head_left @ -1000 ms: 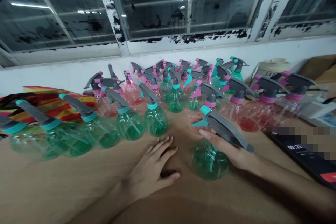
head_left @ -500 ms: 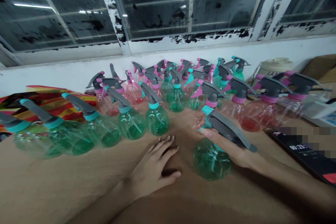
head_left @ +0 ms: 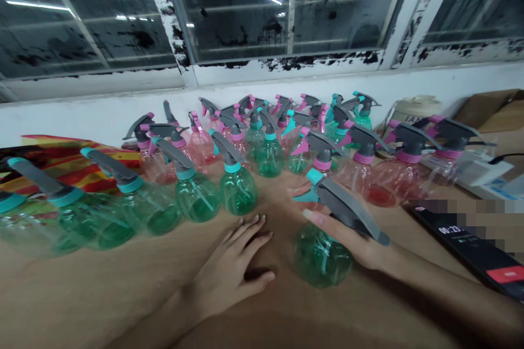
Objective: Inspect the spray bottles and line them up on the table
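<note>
In my right hand (head_left: 356, 242) is a green spray bottle (head_left: 321, 262) with a grey and teal trigger head, gripped around its neck; the fingers on the far side are partly hidden behind the head. My left hand (head_left: 235, 262) lies flat on the table (head_left: 102, 294), fingers spread, holding nothing. Just beyond its fingertips stands another green spray bottle (head_left: 238, 191), the right end of a row of several green ones. A pink spray bottle (head_left: 323, 152) with a grey and pink head is behind the held bottle.
Several pink and green spray bottles crowd toward the wall (head_left: 65, 120). At the right lies a phone (head_left: 462, 245) showing a timer, near a white device (head_left: 483, 169). A colourful cloth (head_left: 82, 158) is at the left. Back right are a pale container (head_left: 417, 106) and cardboard (head_left: 487, 109).
The whole view has shifted slightly, so things appear a little further left. Both hands keep the same pose, the right still around the green spray bottle.
</note>
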{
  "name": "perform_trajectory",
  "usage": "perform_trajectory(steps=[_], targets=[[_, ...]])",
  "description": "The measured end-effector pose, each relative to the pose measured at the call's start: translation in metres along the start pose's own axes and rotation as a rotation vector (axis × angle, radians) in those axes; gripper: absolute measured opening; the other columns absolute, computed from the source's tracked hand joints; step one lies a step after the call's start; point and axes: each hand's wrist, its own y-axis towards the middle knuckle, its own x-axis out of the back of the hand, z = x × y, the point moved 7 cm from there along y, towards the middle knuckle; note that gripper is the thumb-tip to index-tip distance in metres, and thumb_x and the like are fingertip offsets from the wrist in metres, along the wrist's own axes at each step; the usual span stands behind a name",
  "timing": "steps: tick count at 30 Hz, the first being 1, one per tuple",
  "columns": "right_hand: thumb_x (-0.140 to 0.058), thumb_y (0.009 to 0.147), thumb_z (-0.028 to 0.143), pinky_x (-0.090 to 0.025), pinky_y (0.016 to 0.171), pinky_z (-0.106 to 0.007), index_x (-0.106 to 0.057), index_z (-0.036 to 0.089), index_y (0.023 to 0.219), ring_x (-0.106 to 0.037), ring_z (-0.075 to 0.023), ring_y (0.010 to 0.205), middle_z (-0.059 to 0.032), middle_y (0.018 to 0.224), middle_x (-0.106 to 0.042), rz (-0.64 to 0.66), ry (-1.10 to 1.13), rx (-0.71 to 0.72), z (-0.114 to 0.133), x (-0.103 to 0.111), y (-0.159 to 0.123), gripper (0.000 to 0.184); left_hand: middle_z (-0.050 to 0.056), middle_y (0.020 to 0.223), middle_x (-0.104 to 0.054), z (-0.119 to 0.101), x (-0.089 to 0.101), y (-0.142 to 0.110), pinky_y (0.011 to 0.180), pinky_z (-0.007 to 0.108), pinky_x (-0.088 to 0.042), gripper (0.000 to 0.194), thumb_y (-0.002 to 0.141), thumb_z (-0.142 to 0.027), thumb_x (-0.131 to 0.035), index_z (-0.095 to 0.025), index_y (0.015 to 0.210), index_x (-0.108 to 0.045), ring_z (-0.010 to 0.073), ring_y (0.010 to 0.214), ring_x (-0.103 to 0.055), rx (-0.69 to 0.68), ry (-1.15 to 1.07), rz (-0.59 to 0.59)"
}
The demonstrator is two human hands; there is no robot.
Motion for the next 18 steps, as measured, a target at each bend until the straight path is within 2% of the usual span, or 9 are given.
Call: perform_trajectory(steps=[5,7,10,12,18], targets=[[-0.06,0.081,0.037,-0.05,0.074,-0.037,-0.055,0.026,0.086,-0.061,-0.02,0.078,-0.0014,0.082,-0.06,-0.019,-0.022,-0.082,-0.009,0.0,-0.0026,0.013,0.008,0.148,-0.031,-0.0006,0.0004,0.0,0.107,0.048,-0.029,0.053,0.087,-0.048,-0.055,-0.022,0.132,-0.045,0.0286,0.134,-0.03,0.007,-0.014,-0.002],[-0.06,0.081,0.037,-0.05,0.074,-0.038,-0.056,0.026,0.087,-0.061,-0.0207,0.079,-0.0019,0.083,-0.061,-0.013,-0.013,-0.077,-0.0079,-0.0005,-0.0027,0.013,0.008,0.148,-0.031,-0.0002,0.0004,0.0001,0.107,0.048,-0.029,0.053,0.087,-0.047,-0.055,-0.022,0.132,-0.044,0.0286,0.134,-0.03,0.001,-0.018,-0.019],[-0.059,0.082,0.034,-0.049,0.084,-0.039,-0.059,0.028,0.1,-0.062,-0.0222,0.093,-0.0025,0.095,-0.066,0.008,0.046,-0.051,-0.0043,-0.002,-0.0026,0.018,0.008,0.148,-0.031,0.0005,-0.0005,0.0004,0.107,0.048,-0.029,0.054,0.087,-0.048,-0.055,-0.022,0.133,-0.044,0.0287,0.134,-0.03,0.001,-0.014,-0.016],[-0.059,0.083,0.032,-0.049,0.085,-0.038,-0.059,0.029,0.104,-0.062,-0.0212,0.095,-0.0019,0.101,-0.067,0.02,0.062,-0.052,-0.0034,-0.0025,-0.0029,0.021,0.008,0.148,-0.031,0.0002,-0.0002,0.0008,0.107,0.047,-0.029,0.054,0.087,-0.049,-0.055,-0.022,0.133,-0.044,0.0286,0.134,-0.03,0.006,-0.014,-0.006],[-0.056,0.084,0.032,-0.051,0.071,-0.035,-0.06,0.027,0.095,-0.064,-0.0191,0.078,-0.0011,0.089,-0.066,0.048,-0.009,-0.055,-0.0014,-0.0014,-0.0014,0.012,0.009,0.148,-0.03,-0.0015,0.0008,0.0013,0.107,0.049,-0.027,0.055,0.087,-0.049,-0.055,-0.021,0.132,-0.045,0.0294,0.133,-0.031,0.014,-0.013,0.03]])
